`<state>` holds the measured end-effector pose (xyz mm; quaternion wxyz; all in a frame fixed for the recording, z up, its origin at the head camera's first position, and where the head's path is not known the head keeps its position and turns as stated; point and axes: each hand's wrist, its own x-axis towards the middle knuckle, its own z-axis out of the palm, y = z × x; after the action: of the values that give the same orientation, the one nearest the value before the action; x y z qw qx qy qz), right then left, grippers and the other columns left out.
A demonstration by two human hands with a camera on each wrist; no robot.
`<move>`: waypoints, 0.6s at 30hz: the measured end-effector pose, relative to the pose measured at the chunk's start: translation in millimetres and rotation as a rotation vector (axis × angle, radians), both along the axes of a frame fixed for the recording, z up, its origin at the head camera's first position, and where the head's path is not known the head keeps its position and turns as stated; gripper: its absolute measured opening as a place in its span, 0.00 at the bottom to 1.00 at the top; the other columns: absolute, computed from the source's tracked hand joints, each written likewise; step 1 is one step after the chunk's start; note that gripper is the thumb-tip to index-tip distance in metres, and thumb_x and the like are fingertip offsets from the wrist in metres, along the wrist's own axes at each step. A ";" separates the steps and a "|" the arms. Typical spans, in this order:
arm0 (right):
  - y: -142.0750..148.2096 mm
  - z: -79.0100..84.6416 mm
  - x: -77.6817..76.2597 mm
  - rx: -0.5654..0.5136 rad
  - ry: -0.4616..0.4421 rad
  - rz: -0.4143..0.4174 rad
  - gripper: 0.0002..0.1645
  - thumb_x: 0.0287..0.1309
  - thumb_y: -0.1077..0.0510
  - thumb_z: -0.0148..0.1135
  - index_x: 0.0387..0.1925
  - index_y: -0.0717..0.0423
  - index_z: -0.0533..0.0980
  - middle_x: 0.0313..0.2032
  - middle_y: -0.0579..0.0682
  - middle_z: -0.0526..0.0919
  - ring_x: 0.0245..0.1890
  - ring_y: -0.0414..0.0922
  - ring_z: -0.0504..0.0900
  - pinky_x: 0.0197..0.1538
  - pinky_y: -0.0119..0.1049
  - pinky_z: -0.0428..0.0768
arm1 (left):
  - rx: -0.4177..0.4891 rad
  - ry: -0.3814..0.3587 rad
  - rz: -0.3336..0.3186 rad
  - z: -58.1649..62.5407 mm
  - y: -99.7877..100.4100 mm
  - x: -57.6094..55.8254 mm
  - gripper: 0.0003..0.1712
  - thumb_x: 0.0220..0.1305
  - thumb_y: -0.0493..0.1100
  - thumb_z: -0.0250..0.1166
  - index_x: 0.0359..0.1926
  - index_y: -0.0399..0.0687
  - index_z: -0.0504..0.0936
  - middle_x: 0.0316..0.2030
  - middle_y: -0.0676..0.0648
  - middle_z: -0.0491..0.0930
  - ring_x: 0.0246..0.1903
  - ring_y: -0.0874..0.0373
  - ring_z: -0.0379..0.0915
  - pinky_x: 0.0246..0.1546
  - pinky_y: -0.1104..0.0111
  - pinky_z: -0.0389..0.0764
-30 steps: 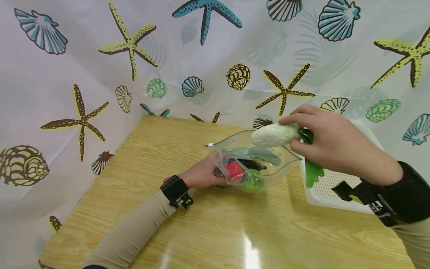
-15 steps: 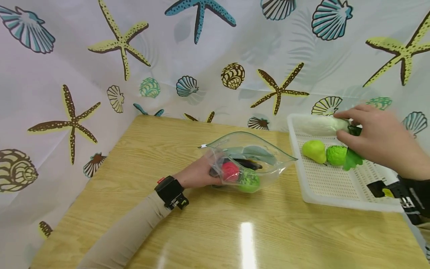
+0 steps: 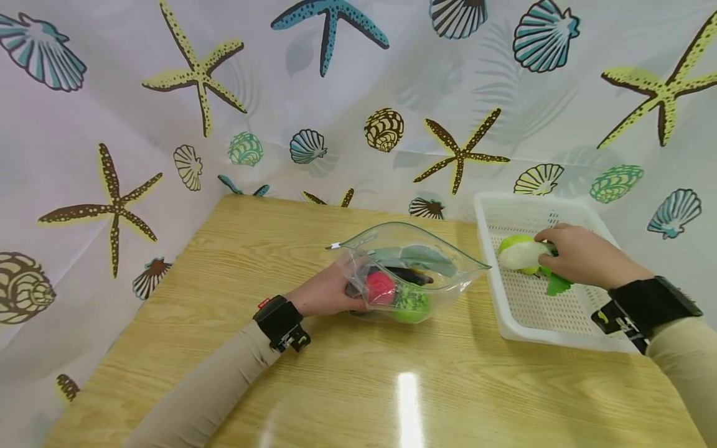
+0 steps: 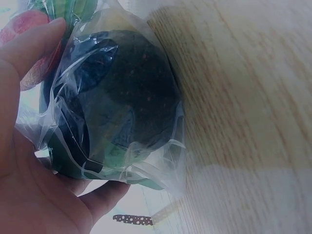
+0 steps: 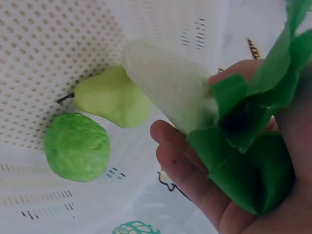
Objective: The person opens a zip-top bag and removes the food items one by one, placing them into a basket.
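Note:
My right hand (image 3: 579, 255) holds a white radish (image 5: 165, 83) by its green leafy end, above a white perforated basket (image 3: 497, 298). Beneath the radish, a yellow-green pear (image 5: 112, 95) and a round, wrinkled green thing (image 5: 78, 146) lie in the basket. On the table, my left hand (image 3: 325, 292) grips the left end of a clear zip bag (image 3: 454, 295), thumb on one side and fingers on the other. Through the plastic show a red round thing (image 3: 380, 289), a green bumpy one (image 3: 412, 303) and a large dark rounded one (image 4: 141, 92). The bag's mouth gapes upward.
The wooden table (image 3: 347, 386) carries both bag and basket, the basket standing right of the bag. A white curtain (image 3: 336, 106) printed with starfish and shells hangs behind and along the left side. The bag's slider (image 3: 334, 246) sits at its left corner.
My right hand has carried the radish from over the bag's mouth rightward, then down over the basket. The left hand keeps its grip on the bag.

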<state>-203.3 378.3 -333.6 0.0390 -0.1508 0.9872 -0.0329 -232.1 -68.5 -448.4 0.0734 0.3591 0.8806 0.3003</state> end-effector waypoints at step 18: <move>1.4 -26.0 -27.9 0.069 -0.282 -0.023 0.21 0.56 0.61 0.60 0.49 0.70 0.73 0.32 0.56 0.79 0.27 0.47 0.74 0.30 0.43 0.73 | -0.007 -0.034 0.010 3.0 -1.3 0.9 0.54 0.48 0.57 0.73 0.72 0.55 0.55 0.70 0.47 0.47 0.58 0.58 0.55 0.55 0.62 0.70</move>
<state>-231.3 379.7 -359.6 0.1824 -0.1319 0.9741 -0.0202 -231.2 -69.8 -445.4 0.0882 0.3491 0.8822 0.3034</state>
